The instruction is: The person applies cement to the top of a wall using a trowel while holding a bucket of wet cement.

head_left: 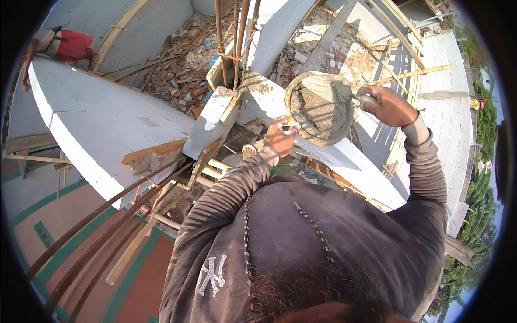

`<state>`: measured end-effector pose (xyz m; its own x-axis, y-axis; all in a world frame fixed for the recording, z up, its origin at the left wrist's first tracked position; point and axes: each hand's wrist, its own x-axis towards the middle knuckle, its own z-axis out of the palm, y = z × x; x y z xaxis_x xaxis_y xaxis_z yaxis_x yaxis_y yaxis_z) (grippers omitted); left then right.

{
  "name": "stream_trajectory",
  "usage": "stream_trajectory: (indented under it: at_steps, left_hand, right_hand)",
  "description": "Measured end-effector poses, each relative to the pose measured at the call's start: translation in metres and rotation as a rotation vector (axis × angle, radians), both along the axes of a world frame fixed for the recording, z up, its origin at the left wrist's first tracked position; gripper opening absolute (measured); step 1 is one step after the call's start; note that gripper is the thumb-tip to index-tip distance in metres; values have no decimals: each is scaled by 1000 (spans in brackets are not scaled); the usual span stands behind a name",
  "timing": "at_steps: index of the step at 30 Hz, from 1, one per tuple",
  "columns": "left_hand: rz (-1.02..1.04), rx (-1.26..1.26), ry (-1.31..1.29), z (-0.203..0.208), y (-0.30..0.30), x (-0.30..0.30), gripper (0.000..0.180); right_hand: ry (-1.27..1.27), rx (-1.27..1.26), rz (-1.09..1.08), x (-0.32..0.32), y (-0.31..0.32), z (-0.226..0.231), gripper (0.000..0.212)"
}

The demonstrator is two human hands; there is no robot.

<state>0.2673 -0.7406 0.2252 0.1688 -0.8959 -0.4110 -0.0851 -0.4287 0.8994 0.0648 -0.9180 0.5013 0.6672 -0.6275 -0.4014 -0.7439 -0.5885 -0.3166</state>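
A round, tan-rimmed bucket (287, 102) of wet grey mortar (322, 107) is in front of the person, above a pale block wall (344, 161); whether it rests on the wall or is held up cannot be told. The left hand (282, 137) is closed at the bucket's near left rim, thumb and fingers pinched together. The right hand (390, 106) is wrapped round the grey handle of a trowel-like tool (365, 99), whose shank reaches the right rim; its far end is hard to make out. The likeliest trouble is tipping: a hard push of the tool against one side, or a slip of the left fingers, could tilt the bucket and drop mortar onto the sandalled foot (249, 151) lower down. A wide swing could also knock the rusty upright steel rods (238, 51).
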Motion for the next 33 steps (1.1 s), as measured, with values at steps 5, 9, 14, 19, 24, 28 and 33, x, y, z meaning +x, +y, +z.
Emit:
stream_trajectory:
  at_steps: [5, 9, 14, 19, 24, 28, 33]
  left_hand:
    - [69, 50, 28, 26, -2, 4, 60]
    - [55, -11, -6, 27, -2, 4, 61]
    - [18, 0, 52, 16, -1, 5, 62]
    - [1, 1, -29, 40, 1, 9, 60]
    - [16, 30, -38, 44, 0, 11, 60]
    - [45, 39, 12, 46, 0, 11, 56]
    - [80, 82, 91, 23, 0, 1, 45]
  right_hand:
    - [525, -511, -5, -19, 34, -43, 16]
    - [396, -265, -24, -15, 25, -123, 26]
    - [78, -61, -183, -30, 18, -164, 35]
    - [-180, 470, -521, -62, 25, -143, 22]
    - [-220, 576, -609, -61, 33, -94, 24]
    - [-155, 605, -593, -48, 27, -44, 24]
    - [-91, 667, -395, -4, -1, -9, 23]
